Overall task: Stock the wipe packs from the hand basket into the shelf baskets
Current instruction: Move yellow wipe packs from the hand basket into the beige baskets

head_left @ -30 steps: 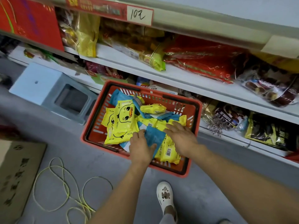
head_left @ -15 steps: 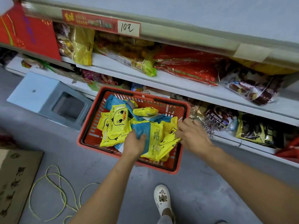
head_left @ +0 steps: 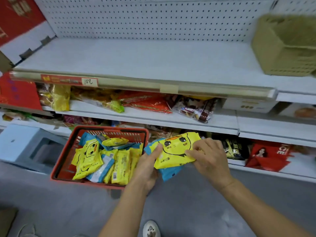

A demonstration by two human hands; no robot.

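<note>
Gripping a stack right of centre, the left hand (head_left: 147, 170) curls under a blue soft-film wipe pack (head_left: 168, 174), index finger laid on the yellow duck-face wipe pack (head_left: 176, 151) on top, whose right end the right hand (head_left: 211, 161) pinches. The packs look light, squashy and slick, so a flat hold at both ends seems safest. More fill the red plastic hand basket (head_left: 109, 129) lower left; an olive slatted shelf basket (head_left: 283, 48) sits upper right.
</note>
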